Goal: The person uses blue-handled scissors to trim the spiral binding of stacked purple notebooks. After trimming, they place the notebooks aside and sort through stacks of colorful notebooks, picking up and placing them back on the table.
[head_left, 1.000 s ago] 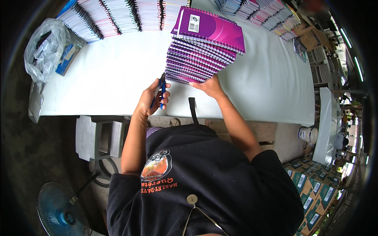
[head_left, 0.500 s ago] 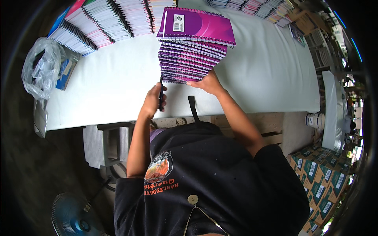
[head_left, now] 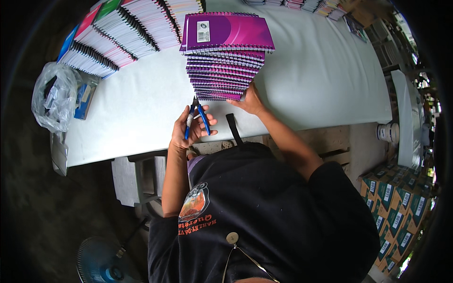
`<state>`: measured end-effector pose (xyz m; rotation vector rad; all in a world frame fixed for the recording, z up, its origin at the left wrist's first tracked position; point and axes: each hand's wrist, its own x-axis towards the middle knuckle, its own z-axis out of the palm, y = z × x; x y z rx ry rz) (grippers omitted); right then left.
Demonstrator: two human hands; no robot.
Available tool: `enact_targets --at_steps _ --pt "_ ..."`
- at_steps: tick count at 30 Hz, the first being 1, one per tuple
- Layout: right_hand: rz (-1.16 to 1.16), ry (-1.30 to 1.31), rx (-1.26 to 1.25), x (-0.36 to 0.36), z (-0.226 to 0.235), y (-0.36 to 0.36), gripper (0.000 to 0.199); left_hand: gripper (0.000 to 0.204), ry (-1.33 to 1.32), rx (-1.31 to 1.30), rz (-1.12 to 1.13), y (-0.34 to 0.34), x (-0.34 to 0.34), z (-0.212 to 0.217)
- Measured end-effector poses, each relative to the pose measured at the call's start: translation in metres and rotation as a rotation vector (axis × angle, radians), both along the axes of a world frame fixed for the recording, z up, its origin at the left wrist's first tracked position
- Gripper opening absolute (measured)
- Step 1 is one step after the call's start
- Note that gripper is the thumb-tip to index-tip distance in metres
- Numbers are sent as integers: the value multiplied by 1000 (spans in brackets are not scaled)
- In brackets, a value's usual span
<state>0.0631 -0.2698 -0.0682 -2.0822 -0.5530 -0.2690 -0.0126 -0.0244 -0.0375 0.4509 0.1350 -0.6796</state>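
A tall stack of purple spiral notebooks stands on the white-covered table, its wire bindings facing me in part and a purple cover with a pale label on top. My left hand holds blue-handled cutting pliers, handles spread across the palm and fingers. The plier tips point at the lower left corner of the stack, by the end of a wire binding; whether they touch it I cannot tell. At the stack's lower right, my right hand grips the notebooks' edge, with the thumb along the near side and the fingers partly hidden behind.
Rows of spiral-bound books stand at the far left, more at the far right. A clear plastic bag and a blue box sit at the table's left. Below are a grey stool, a fan and stacked cartons.
My left hand has turned palm up, and the pliers' handles have spread apart. The right hand keeps its place at the stack's corner. The whole view has shifted slightly.
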Motion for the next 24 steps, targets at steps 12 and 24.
enact_targets --at_steps 12,24 --pt "-52 37 -97 3 -9 -1 99 46 -180 1262 -183 -11 13 16" --pt "-57 -36 -12 0 0 1 96 55 45 32 -67 4 3 -13"
